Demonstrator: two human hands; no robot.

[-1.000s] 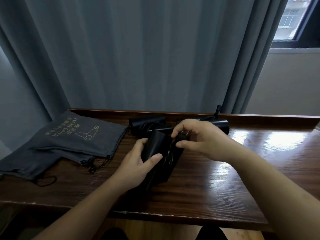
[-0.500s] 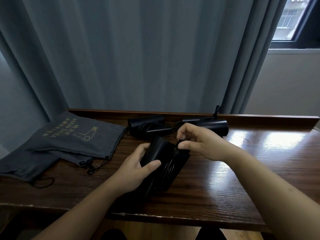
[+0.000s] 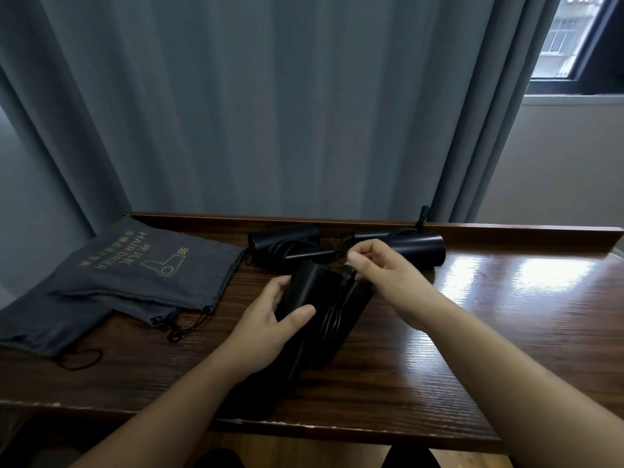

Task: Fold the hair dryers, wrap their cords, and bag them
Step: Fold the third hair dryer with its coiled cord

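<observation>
1. head view: a folded black hair dryer lies at the middle of the dark wooden tabletop, its far end tipped up toward the back edge
2. the left hand holds the dryer's body from the left, thumb across the top and fingers curled round the far side
3. the right hand pinches the end of the black cord between thumb and fingertips just above the dryer; the cord's loops lie wound against the dryer's right side
4. two more black hair dryers lie along the back edge: one left of centre with its cord bundled beside it, the other to the right, partly behind the right hand
5. grey drawstring bags printed "hair drier" lie stacked flat at the back left corner, drawstrings trailing toward the front edge
6. a grey curtain hangs behind the tabletop; a window shows at the upper right
</observation>
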